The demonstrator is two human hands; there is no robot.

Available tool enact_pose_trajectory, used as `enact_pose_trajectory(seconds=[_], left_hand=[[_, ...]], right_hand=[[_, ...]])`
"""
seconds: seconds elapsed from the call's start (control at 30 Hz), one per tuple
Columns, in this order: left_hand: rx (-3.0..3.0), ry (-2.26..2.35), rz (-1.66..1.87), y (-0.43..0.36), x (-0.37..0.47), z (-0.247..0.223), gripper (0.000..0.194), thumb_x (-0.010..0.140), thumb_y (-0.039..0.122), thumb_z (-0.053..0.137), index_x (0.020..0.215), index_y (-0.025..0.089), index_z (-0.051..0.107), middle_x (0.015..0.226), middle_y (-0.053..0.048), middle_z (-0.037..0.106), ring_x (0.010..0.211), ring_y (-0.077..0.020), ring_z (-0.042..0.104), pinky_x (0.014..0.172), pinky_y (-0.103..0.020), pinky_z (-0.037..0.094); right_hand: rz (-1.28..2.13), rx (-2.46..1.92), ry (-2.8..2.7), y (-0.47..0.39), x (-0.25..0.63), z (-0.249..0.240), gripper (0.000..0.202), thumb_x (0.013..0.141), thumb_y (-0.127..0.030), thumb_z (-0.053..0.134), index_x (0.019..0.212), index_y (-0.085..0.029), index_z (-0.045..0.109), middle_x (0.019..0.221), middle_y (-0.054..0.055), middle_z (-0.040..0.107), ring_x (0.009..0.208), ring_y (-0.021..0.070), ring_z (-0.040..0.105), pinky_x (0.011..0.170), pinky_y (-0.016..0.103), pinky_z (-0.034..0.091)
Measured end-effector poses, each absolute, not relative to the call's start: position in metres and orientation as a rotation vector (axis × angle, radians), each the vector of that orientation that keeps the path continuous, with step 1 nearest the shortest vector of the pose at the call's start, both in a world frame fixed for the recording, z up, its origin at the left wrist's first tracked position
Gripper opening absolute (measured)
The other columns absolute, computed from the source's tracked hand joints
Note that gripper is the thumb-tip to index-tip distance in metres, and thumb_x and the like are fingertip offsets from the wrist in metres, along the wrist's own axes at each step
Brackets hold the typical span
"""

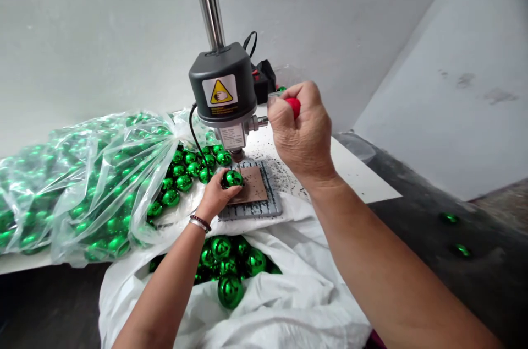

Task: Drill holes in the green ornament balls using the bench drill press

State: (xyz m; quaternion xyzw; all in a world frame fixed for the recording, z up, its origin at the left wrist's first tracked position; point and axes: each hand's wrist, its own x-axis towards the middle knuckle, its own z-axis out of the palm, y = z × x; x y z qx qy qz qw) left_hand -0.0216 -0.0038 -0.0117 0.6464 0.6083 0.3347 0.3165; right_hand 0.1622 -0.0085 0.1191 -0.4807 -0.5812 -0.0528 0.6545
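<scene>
Drill press above a white surface. Below its head, the left hand has its grip closed on a shiny green ball, by a brown board. Right of the press, the right hand grips a red knob. Left of the press lies a clear bag of green balls.

Between seven and eight o'clock, the left wrist wears a dark reddish-brown beaded bracelet beside a slim silver-coloured bangle.
</scene>
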Motion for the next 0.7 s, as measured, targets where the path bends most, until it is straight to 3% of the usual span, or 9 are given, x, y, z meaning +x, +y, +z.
enact_pose_trajectory(seconds=[0.27, 0.43, 0.6, 0.7], left_hand=[[2.07, 1.571, 0.877, 0.008, -0.02, -0.022, 0.058, 0.068, 0.022, 0.075, 0.124, 0.017, 0.06, 0.123, -0.012, 0.063, 0.116, -0.0255, 0.058, 0.106, -0.041, 0.043], [2.211, 1.501, 0.861, 0.011, -0.022, -0.031, 0.06, 0.071, 0.026, 0.074, 0.128, 0.018, 0.059, 0.128, -0.013, 0.061, 0.119, -0.0263, 0.057, 0.107, -0.042, 0.042], [2.017, 1.423, 0.892, 0.005, -0.019, -0.028, 0.054, 0.082, 0.036, 0.064, 0.132, 0.017, 0.056, 0.134, -0.014, 0.059, 0.124, -0.0254, 0.054, 0.109, -0.041, 0.039], [1.76, 1.472, 0.896, 0.001, -0.014, -0.019, 0.058, 0.08, 0.037, 0.066, 0.134, 0.017, 0.054, 0.127, -0.011, 0.064, 0.118, -0.024, 0.057, 0.105, -0.037, 0.042]], right_hand=[[-0.108, -1.007, -1.375, -0.004, 0.167, 0.113, 0.034, 0.094, -0.053, 0.038, 0.088, -0.02, 0.046, 0.075, -0.002, 0.049, 0.067, 0.0054, 0.053, 0.062, 0.021, 0.043], [-0.106, -0.979, -1.383, -0.003, 0.168, 0.112, 0.033, 0.094, -0.052, 0.037, 0.088, -0.021, 0.046, 0.076, -0.002, 0.049, 0.07, 0.0058, 0.055, 0.065, 0.021, 0.046], [-0.079, -1.042, -1.379, -0.006, 0.166, 0.115, 0.033, 0.094, -0.052, 0.038, 0.088, -0.02, 0.046, 0.075, -0.002, 0.049, 0.07, 0.0058, 0.056, 0.064, 0.021, 0.047], [-0.054, -1.107, -1.378, -0.009, 0.165, 0.117, 0.034, 0.094, -0.052, 0.036, 0.088, -0.02, 0.046, 0.077, -0.001, 0.049, 0.073, 0.0066, 0.057, 0.065, 0.021, 0.047]])
